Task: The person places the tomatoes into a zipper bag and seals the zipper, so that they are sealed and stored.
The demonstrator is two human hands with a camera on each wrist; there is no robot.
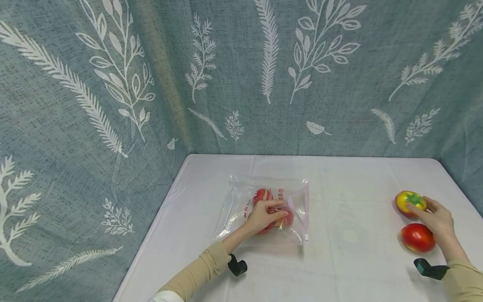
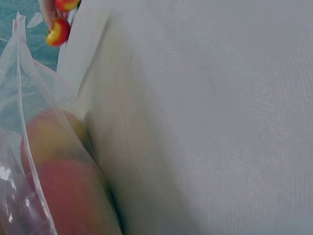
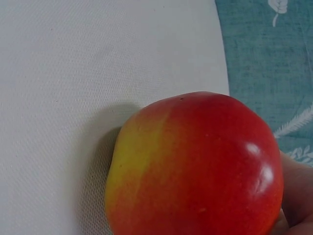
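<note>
**Bench note: one hand on the bagged fruit, the other at the loose fruit**

Nearest the person, on the right: the right hand (image 1: 437, 220) lies between two loose fruits on the white table (image 1: 351, 268). Its fingers reach forward onto the yellow-red fruit with the green stalk cap (image 1: 410, 202); the red fruit (image 1: 417, 237) sits just beside the palm, touching or nearly so. The right wrist view is filled by a red fruit with a yellow flank (image 3: 195, 166) and a bit of finger at its edge. Whether the fingers are truly curled round the capped fruit I cannot tell; they look lightly bent and close together.

Further in, left of centre: the left hand (image 1: 266, 214) rests on a clear zip bag (image 1: 241, 201) lying flat, fingers together and bent over the red fruit inside (image 1: 263, 195) (pressing through the plastic or reaching in at the mouth: not clear). The left wrist view shows film (image 2: 29, 122) over blurred reddish fruit.

Judgement on technique: the left hand should pin the bag firmly and keep its mouth lifted, and the right should take one fruit in a full, gentle wrap, since round fruit rolls on smooth cloth.

Behind it all hangs the leaf-print curtain (image 1: 151, 84).
</note>
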